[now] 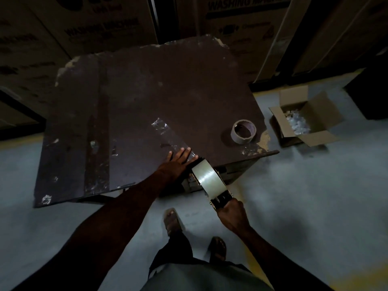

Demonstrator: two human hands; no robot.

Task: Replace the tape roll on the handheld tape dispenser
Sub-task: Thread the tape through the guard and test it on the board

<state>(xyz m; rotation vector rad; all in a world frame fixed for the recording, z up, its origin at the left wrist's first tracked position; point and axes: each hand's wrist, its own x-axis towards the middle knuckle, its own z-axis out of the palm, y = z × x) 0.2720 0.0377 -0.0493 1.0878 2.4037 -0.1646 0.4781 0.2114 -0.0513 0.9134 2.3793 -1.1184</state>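
Right hand wrapped round the handle of one handheld tape dispenser, arm reaching in from lower right; the dispenser's front end sits at the near edge of the counter. One full tape roll, pale and glossy, is mounted on it. Left hand lies flat, palm down, fingers straight and slightly spread, pressing on a strip of clear tape that runs from the dispenser's mouth diagonally away across the counter; forearm extended from lower left. One spent tape core, nearly bare cardboard, lies flat near the counter's right edge, well apart from both hands. Counter surface dark, worn, chipped at its corners, with several scraps of old tape stuck along the left side. On the floor to the right: one open cardboard box holding clear plastic bits. Two sandalled feet below. Large printed cartons stand behind the counter.
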